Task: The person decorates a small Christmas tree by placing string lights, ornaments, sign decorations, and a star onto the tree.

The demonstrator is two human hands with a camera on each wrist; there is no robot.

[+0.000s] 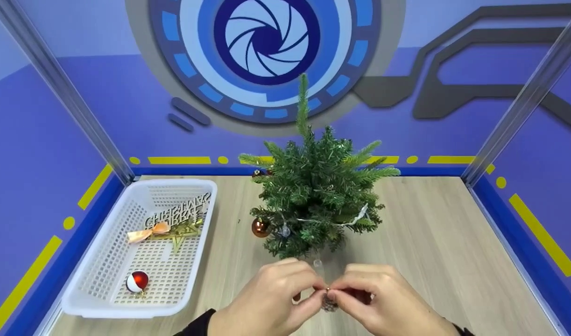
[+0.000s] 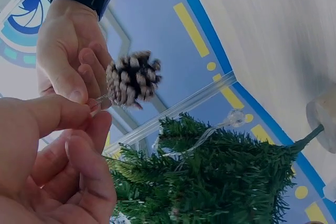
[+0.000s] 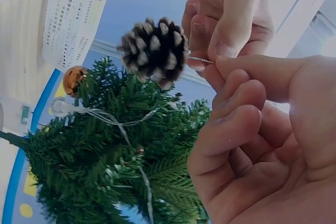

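A brown pine cone with pale-tipped scales [image 1: 329, 305] hangs from a thin wire or cord [image 3: 200, 59] in front of the tree. My left hand [image 1: 276, 294] and right hand [image 1: 385, 296] meet at that wire, thumb and forefinger of each pinching it just above the cone. The remaining fingers of the right hand curl loosely in the right wrist view. Just beyond both hands stands a small green Christmas tree [image 1: 313, 186]. It carries a copper bauble [image 1: 260, 227] on its left side and a clear string of lights [image 1: 360, 215].
To the left is a white perforated basket [image 1: 126, 313]. Inside lie a red and white bauble [image 1: 137, 282], an orange bow [image 1: 145, 232], a gold star [image 1: 177, 238] and a lettered sign [image 1: 178, 212]. Blue printed panels [image 1: 94, 112] enclose the wooden tabletop [image 1: 434, 242].
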